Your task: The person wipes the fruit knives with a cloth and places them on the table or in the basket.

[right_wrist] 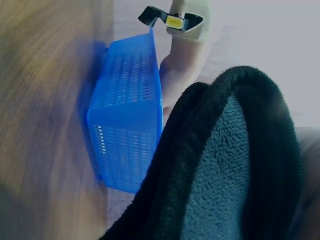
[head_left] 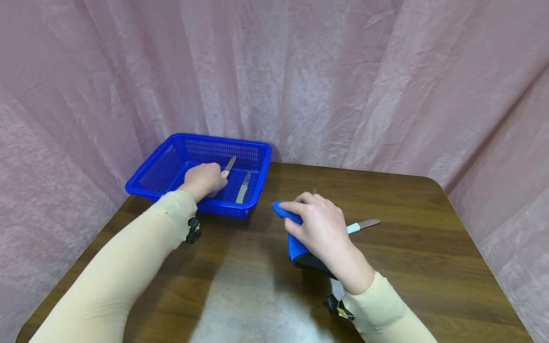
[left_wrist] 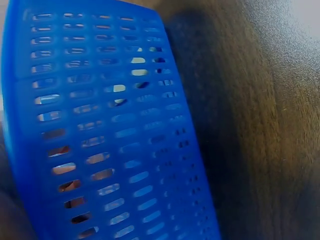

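My left hand (head_left: 205,180) reaches over the near rim into a blue plastic basket (head_left: 201,207). Its fingers grip the pale handle of a knife (head_left: 230,164), whose blade points to the basket's far side. A second knife (head_left: 242,191) with a pale handle lies in the basket to the right. Over the table, my right hand (head_left: 319,224) holds a folded blue cloth (head_left: 297,247) with black edging, which fills much of the right wrist view. Just right of that hand lies another knife (head_left: 364,224), its handle partly hidden. The basket wall hides the left fingertips in the left wrist view.
The basket stands at the back left of a brown wooden table (head_left: 411,271). Pink curtains (head_left: 326,85) hang behind the table and along its sides. A small tip of something shows behind my right hand, too small to identify.
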Available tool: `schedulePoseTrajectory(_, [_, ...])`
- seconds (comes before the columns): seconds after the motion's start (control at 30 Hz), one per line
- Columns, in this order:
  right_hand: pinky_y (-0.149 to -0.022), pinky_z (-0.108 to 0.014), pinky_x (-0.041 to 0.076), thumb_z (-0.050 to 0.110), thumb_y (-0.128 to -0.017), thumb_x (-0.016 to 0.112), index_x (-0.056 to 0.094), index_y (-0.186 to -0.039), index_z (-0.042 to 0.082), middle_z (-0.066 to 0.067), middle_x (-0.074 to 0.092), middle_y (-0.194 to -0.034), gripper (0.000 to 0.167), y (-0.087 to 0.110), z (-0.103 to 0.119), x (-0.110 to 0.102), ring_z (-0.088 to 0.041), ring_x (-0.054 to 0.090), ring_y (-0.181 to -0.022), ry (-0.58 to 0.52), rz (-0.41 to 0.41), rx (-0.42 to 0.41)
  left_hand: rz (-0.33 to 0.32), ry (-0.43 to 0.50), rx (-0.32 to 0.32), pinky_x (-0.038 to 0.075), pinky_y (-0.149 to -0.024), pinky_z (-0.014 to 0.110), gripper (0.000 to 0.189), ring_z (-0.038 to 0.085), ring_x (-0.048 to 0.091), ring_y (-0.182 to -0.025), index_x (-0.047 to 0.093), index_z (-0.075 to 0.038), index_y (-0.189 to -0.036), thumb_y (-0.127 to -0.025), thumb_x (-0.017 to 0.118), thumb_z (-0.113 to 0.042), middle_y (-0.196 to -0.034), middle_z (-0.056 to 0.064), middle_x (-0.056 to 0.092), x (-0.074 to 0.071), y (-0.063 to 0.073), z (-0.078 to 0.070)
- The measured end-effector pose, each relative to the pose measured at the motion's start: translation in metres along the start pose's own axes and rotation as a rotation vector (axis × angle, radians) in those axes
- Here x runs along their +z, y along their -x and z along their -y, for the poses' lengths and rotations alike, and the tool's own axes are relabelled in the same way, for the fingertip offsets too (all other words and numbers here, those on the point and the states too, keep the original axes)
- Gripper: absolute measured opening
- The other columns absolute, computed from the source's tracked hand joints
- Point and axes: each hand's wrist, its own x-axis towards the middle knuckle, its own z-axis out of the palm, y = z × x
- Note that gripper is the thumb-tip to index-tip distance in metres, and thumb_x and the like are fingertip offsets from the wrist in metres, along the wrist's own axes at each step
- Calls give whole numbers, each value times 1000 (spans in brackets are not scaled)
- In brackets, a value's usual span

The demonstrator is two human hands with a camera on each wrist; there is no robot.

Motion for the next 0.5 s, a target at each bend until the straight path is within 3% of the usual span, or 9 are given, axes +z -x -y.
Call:
schedulePoseTrajectory(0.27, [-75,-45,58,20,-91,83,87,-123,29,2,77,-107,33,2,-1,2,-25,70,-95,9,-14,3,62,-10,7,52,-68,45,32,30,65,-71,68,-8,-77,-102,61,-26,-75,10,68,6,-6,1])
schedulePoseTrajectory(0.4, [-74,-45,58,20,-91,83,87,-122,28,2,77,-106,32,2,-2,2,-25,70,-94,7,-18,-1,95,-9,-8,51,-69,44,31,28,65,-71,68,-9,-77,-102,61,-25,-72,8,67,10,-8,-2])
schedulePoseTrajectory(0.5, [-73,-44,58,20,-91,84,87,-122,28,2,77,-105,32,2,-2,1,-24,70,-94,7,-18,1,85,-17,-9,52,-71,46,28,29,65,-74,68,-9,-79,-101,62,-25,-76,9,67,12,-10,-4])
